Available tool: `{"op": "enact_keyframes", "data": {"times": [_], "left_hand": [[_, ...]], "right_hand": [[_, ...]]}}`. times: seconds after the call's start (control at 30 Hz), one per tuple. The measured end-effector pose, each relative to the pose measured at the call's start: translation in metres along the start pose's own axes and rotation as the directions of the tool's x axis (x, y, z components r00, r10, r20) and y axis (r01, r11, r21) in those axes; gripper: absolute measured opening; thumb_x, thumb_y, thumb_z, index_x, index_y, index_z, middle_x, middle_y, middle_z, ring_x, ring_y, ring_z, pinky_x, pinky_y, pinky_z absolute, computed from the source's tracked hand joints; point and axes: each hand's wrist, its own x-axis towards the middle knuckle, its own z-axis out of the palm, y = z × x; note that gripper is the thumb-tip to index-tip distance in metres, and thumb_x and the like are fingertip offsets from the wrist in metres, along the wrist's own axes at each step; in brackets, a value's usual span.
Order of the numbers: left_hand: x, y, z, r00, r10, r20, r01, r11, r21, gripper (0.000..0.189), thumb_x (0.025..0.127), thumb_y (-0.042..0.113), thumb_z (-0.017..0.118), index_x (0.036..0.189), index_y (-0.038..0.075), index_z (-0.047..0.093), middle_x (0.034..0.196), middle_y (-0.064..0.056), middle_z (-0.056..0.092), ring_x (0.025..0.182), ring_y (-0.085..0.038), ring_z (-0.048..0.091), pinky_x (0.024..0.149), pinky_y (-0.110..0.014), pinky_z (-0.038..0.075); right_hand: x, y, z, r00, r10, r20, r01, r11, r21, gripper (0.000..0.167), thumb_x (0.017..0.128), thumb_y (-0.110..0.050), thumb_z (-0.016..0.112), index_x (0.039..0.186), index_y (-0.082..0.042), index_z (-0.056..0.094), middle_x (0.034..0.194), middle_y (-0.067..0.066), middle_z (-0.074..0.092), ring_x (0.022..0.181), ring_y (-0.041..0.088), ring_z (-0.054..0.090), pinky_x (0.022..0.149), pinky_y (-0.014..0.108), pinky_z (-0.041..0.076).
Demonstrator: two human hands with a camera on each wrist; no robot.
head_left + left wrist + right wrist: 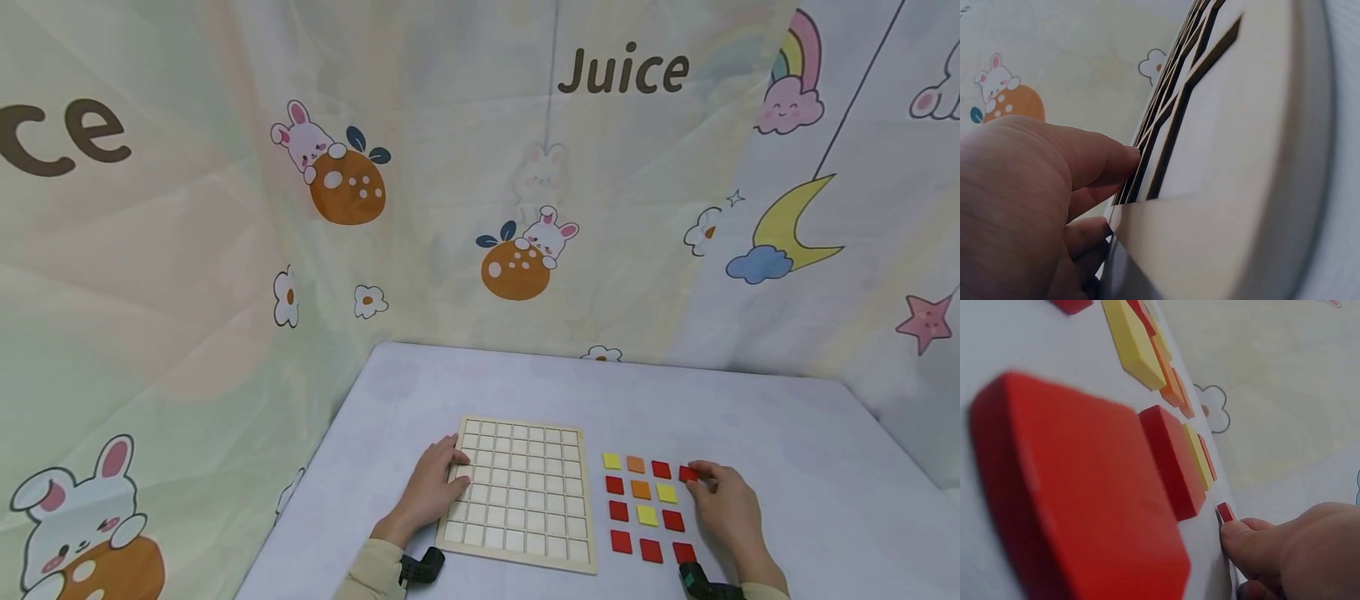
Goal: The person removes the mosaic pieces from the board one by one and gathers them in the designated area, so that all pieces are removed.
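A pale wooden grid board [517, 492] with white square cells lies flat on the table. My left hand [433, 483] grips its left edge, and in the left wrist view that hand [1029, 206] has a digit over the frame beside the grid cells. My right hand [726, 508] pinches a red square tile [687, 473] at the far right end of the back row of tiles. The right wrist view shows the same red tile [1226, 512] at the tips of the thumb and fingers, with a large red tile [1097, 487] close to the camera.
Several loose tiles stand in rows right of the board: yellow tile [611, 462], orange tile [641, 490], red tile [621, 542] and others. White cloth covers the table [540, 383]. Printed curtains [450, 167] hang behind and at the sides.
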Motion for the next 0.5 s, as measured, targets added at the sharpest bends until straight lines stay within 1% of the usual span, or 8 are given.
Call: {"op": "enact_keyframes", "data": {"times": [0.2, 0.37, 0.5], "left_hand": [[-0.0005, 0.0013, 0.0001, 1.000, -0.005, 0.002, 0.005, 1.000, -0.002, 0.016, 0.088, 0.013, 0.068, 0.103, 0.013, 0.063, 0.150, -0.018, 0.040, 0.143, -0.035, 0.031, 0.121, -0.049, 0.019], [-0.0006, 0.0020, -0.0005, 1.000, -0.002, 0.003, 0.002, 1.000, 0.005, 0.016, 0.088, 0.012, 0.068, 0.103, 0.012, 0.063, 0.150, -0.018, 0.040, 0.143, -0.035, 0.031, 0.121, -0.048, 0.019], [-0.0010, 0.0031, -0.0013, 1.000, -0.007, 0.002, 0.007, 1.000, 0.005, 0.016, 0.088, 0.012, 0.068, 0.103, 0.012, 0.063, 0.150, -0.018, 0.040, 0.142, -0.036, 0.031, 0.121, -0.049, 0.019]], "right_hand": [[0.0011, 0.0008, 0.0005, 1.000, -0.016, 0.009, 0.016, 1.000, -0.025, 0.036, 0.088, -0.003, 0.067, 0.122, 0.007, 0.058, 0.115, 0.029, 0.053, 0.092, 0.036, 0.051, 0.082, 0.054, 0.053], [0.0010, -0.0010, -0.0002, 0.999, -0.006, 0.036, 0.007, 1.000, -0.024, 0.037, 0.090, -0.003, 0.064, 0.125, 0.006, 0.056, 0.118, 0.030, 0.051, 0.100, 0.041, 0.050, 0.089, 0.059, 0.050], [0.0021, -0.0017, 0.0002, 0.999, 0.008, 0.043, -0.007, 1.000, -0.020, 0.038, 0.091, -0.002, 0.062, 0.127, 0.006, 0.055, 0.119, 0.030, 0.050, 0.103, 0.042, 0.050, 0.091, 0.060, 0.049]]}}
